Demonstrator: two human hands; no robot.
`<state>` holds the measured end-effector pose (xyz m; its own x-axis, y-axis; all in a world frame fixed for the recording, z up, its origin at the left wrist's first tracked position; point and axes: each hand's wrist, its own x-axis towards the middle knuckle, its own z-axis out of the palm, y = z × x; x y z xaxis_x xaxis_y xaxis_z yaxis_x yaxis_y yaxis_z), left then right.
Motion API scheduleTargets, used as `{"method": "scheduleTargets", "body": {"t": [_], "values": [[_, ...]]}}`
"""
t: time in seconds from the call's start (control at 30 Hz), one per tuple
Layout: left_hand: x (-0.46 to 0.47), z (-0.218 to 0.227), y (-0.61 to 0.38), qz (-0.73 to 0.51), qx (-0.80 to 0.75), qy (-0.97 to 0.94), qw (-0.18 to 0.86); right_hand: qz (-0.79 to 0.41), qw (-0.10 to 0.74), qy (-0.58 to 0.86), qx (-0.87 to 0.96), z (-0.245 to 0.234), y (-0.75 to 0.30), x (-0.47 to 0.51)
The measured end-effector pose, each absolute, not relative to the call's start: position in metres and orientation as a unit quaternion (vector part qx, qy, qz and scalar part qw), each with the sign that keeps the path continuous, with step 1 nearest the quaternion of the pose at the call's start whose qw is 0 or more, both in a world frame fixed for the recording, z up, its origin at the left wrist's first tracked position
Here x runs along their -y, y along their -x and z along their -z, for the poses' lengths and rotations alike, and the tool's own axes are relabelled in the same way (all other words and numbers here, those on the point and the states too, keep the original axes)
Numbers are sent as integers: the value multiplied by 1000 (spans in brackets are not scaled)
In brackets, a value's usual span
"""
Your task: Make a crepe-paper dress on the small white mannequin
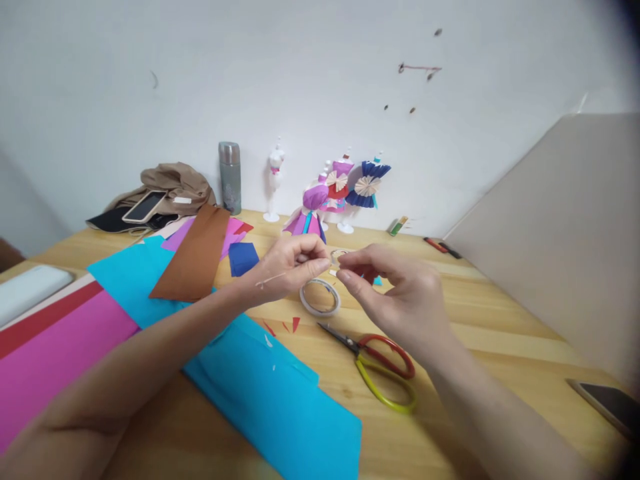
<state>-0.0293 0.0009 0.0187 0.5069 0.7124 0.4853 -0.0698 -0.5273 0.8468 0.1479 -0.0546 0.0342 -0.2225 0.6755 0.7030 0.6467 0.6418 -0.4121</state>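
My left hand (pixel 295 263) and my right hand (pixel 393 283) are both closed in a pinch, fingertips almost meeting above the table. Whatever lies between their fingers is too small to make out. A thin whitish strip (pixel 270 280) clings to my left wrist. Just below the fingertips lies a roll of white tape (pixel 304 303), on its side. Scissors (pixel 357 348) with one red and one yellow-green handle rest nearer to me, blades pointing away and left. Behind my left hand stands a small dress form (pixel 315 198) in purple, pink and blue paper.
Sheets of blue paper (pixel 295 413), brown paper (pixel 193 257) and magenta paper (pixel 65 360) cover the table's left. Red scraps (pixel 296 325) lie mid-table. Along the wall stand a flask (pixel 230 180), a bare white dress form (pixel 273 193) and a navy-dressed one (pixel 367 187). A phone (pixel 607 403) lies right.
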Motion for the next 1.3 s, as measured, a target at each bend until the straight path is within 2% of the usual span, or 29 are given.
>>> {"method": "scheduleTargets", "body": {"t": [0.27,0.53,0.83,1.07,1.3], "values": [[3,-24,31,-436,-244,-743,445,-18,447,418,791,-40,-141,43],[-8,-27,38,-462,-251,-741,417,-88,520,398,751,-36,-138,29],[-15,-33,49,-450,-281,-762,371,-44,476,411,777,-39,-119,18],[-18,-34,51,-460,-305,-728,406,-107,494,438,743,-42,-115,9],[-20,-36,46,-486,-330,-759,279,-143,500,441,732,-42,-121,3]]}}
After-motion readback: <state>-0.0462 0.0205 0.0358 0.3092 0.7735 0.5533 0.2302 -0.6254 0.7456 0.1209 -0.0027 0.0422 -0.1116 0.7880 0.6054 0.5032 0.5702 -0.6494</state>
